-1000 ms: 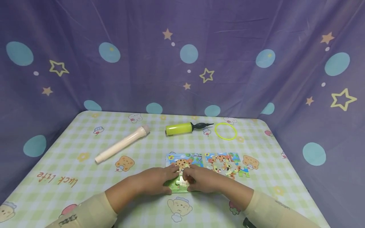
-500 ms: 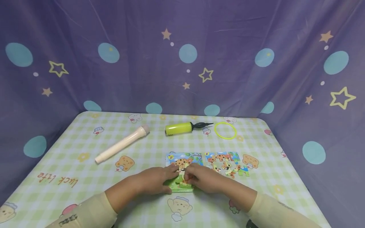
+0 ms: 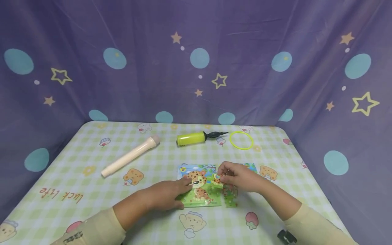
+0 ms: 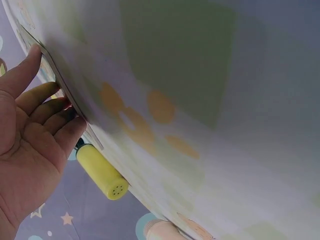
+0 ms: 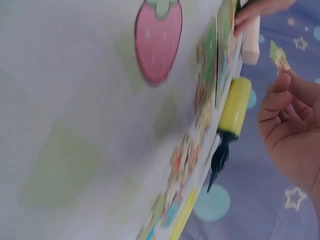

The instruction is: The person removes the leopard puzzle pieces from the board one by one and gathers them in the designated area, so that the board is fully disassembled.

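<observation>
My left hand rests at the left side of a puzzle board printed with a leopard cub on grass. In the left wrist view, its fairly straight fingers touch the edge of the board. Raised over the board's right edge, my right hand pinches a jigsaw piece between thumb and fingers. The right wrist view shows this piece held up, green and orange. Loose jigsaw pieces lie right of the board, partly hidden under the right hand.
Behind the board lie a yellow hand pump with a black nozzle and a yellow ring. A cream microphone-shaped stick lies at left. The checked tablecloth ends at a purple curtain.
My right hand lifts a jigsaw piece off the board and moves right and away from me with it. More of the board's printed picture shows. The left hand stays in place.
</observation>
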The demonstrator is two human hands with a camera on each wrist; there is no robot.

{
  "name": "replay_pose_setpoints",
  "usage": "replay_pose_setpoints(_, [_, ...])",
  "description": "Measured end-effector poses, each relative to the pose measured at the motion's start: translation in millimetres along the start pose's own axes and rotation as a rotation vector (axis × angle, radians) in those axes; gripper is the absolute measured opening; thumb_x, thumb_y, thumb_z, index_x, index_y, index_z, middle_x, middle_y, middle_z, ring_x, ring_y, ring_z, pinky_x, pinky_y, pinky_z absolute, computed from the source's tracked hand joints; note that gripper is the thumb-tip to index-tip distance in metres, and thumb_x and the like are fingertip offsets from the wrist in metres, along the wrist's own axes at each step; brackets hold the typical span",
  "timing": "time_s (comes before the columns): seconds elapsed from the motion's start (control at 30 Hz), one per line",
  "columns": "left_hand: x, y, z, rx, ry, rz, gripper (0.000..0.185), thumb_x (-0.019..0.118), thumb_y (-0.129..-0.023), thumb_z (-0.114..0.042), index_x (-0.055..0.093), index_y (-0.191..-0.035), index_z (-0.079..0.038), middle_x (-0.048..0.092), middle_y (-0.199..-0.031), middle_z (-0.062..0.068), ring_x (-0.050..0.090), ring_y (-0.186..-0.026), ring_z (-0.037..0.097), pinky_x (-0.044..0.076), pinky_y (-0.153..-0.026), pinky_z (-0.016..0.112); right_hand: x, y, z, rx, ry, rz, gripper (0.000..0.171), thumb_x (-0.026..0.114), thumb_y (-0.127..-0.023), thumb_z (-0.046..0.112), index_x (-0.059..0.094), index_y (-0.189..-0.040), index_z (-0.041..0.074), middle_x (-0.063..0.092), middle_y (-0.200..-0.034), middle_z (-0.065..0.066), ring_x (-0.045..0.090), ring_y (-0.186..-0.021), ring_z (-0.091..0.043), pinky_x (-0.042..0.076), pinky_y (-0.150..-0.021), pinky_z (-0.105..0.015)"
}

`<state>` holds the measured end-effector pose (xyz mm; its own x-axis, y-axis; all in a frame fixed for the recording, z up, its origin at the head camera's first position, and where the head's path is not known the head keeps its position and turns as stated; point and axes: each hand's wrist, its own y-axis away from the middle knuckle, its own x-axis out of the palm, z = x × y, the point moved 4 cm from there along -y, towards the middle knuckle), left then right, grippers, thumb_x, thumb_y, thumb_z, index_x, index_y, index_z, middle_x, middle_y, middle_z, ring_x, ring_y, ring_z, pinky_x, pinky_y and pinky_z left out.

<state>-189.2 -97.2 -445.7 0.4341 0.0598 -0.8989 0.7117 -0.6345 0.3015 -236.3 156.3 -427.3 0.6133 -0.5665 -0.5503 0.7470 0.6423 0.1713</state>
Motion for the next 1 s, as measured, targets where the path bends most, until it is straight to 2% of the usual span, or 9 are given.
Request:
replay_pose_setpoints(0.1, [-1.2, 0.9, -1.1, -0.005, 0.003, 0.006, 0.070, 0.070, -0.089, -0.037, 0.042, -0.150, -0.014, 0.026, -0.162, 0.005, 0.026, -0.149, 0.024, 0.035, -0.115, 0.044, -10, 8, -7, 0.020, 0.002, 0.001, 0.015, 0.057, -0.100, 0.027, 0.058, -0.111, 0.016, 0.063, -0.090, -0.013, 0.057, -0.071, -0.044, 0.048, -0.050, -0.031])
replay_pose_setpoints(0.27, [-2.1, 1.6, -1.9, 0.006, 0.014, 0.006, 0.070, 0.070, -0.089, -0.036, 0.043, -0.150, -0.014, 0.026, -0.162, 0.005, 0.025, -0.149, 0.024, 0.035, -0.114, 0.045, -23, 22, -22, 0.068, 0.015, -0.015, 0.010, 0.059, -0.099, 0.025, 0.058, -0.105, 0.017, 0.064, -0.087, -0.010, 0.059, -0.067, -0.042, 0.050, -0.051, -0.037])
replay_pose_setpoints(0.47, [-1.0, 1.3, 0.8, 0.005, 0.025, -0.002, 0.071, 0.070, -0.088, -0.038, 0.043, -0.150, -0.016, 0.026, -0.162, 0.004, 0.027, -0.148, 0.024, 0.034, -0.115, 0.045, -31, 41, -42, 0.097, 0.021, 0.017, 0.011, 0.059, -0.099, 0.022, 0.059, -0.104, 0.012, 0.063, -0.085, -0.007, 0.060, -0.068, -0.043, 0.046, -0.049, -0.028])
replay_pose_setpoints(0.6, [-0.1, 1.2, 2.4, 0.001, 0.045, -0.021, 0.074, 0.071, -0.087, -0.037, 0.040, -0.151, -0.014, 0.025, -0.162, 0.006, 0.030, -0.147, 0.027, 0.033, -0.116, 0.046, -32, 52, -55, 0.131, 0.004, 0.062, 0.014, 0.060, -0.099, 0.022, 0.059, -0.103, 0.009, 0.062, -0.085, -0.009, 0.061, -0.065, -0.036, 0.044, -0.047, -0.027])
replay_pose_setpoints(0.73, [-0.6, 0.9, 2.3, -0.005, 0.074, -0.049, 0.078, 0.073, -0.086, -0.036, 0.039, -0.151, -0.010, 0.025, -0.162, 0.010, 0.030, -0.147, 0.030, 0.032, -0.116, 0.047, -31, 56, -62, 0.144, 0.002, 0.068, 0.012, 0.062, -0.097, 0.021, 0.061, -0.101, 0.010, 0.062, -0.083, -0.011, 0.062, -0.061, -0.031, 0.045, -0.047, -0.027])
replay_pose_setpoints(0.83, [-0.7, 0.9, 4.2, -0.037, 0.076, -0.075, 0.085, 0.075, -0.083, -0.041, 0.037, -0.151, -0.008, 0.022, -0.163, 0.011, 0.025, -0.148, 0.030, 0.030, -0.117, 0.047, -27, 58, -65, 0.152, 0.017, 0.069, 0.010, 0.062, -0.097, 0.021, 0.062, -0.099, 0.012, 0.064, -0.081, -0.010, 0.064, -0.060, -0.029, 0.047, -0.047, -0.030])
replay_pose_setpoints(1.0, [-1.4, 0.9, 9.2, -0.138, 0.065, -0.126, 0.102, 0.079, -0.074, -0.052, 0.034, -0.151, -0.003, 0.022, -0.162, 0.014, 0.022, -0.149, 0.032, 0.029, -0.117, 0.050, -24, 61, -67, 0.178, 0.096, 0.064, 0.006, 0.062, -0.097, 0.021, 0.063, -0.099, 0.016, 0.065, -0.077, -0.005, 0.065, -0.060, -0.025, 0.049, -0.049, -0.031])
